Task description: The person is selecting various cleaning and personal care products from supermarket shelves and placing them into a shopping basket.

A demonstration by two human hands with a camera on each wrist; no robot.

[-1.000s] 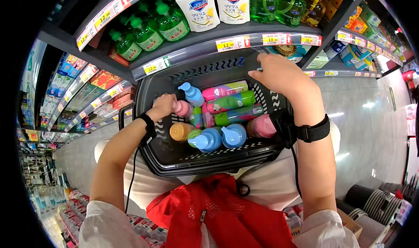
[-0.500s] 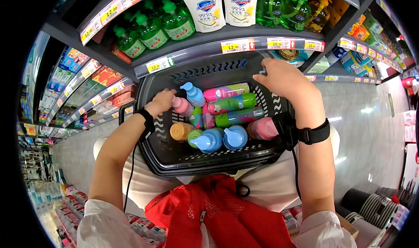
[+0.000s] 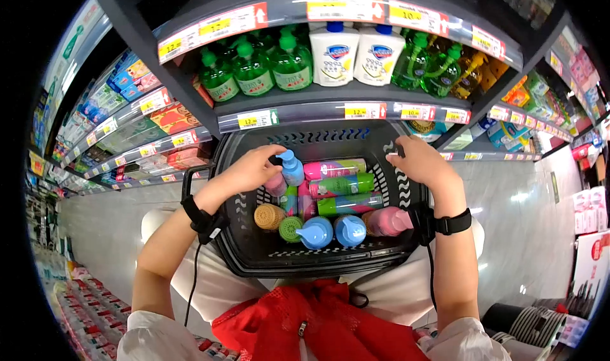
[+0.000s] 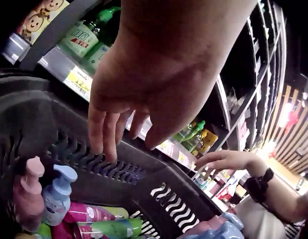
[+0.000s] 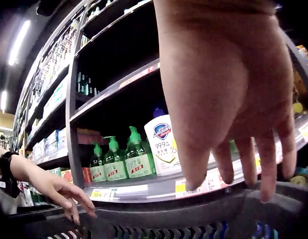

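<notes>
A black basket [image 3: 254, 259] rests on the person's lap, holding pump bottles and several cans lying down. The left hand [image 3: 253, 168] is above its left side, near a blue pump bottle [image 3: 291, 168] and a pink pump bottle [image 3: 276, 184]. In the left wrist view the left hand [image 4: 149, 89] hangs over the basket with loosely bent fingers and nothing in them. The right hand [image 3: 422, 163] is at the basket's far right corner; in the right wrist view the right hand [image 5: 228, 99] has its fingers extended downward, holding nothing.
Beyond the basket a shelf [image 3: 343, 111] carries green pump bottles [image 3: 255, 72] and white Safeguard bottles [image 3: 334, 56]. More stocked shelves stand at left and right. Stacked black-and-white items [image 3: 534, 323] are at lower right, and a red cloth [image 3: 305, 323] lies by the lap.
The left hand has lifted from beside the pink bottle and moved rightward, near the blue one. The view has tilted up, showing more shelf. The right hand stays by the basket's far right corner.
</notes>
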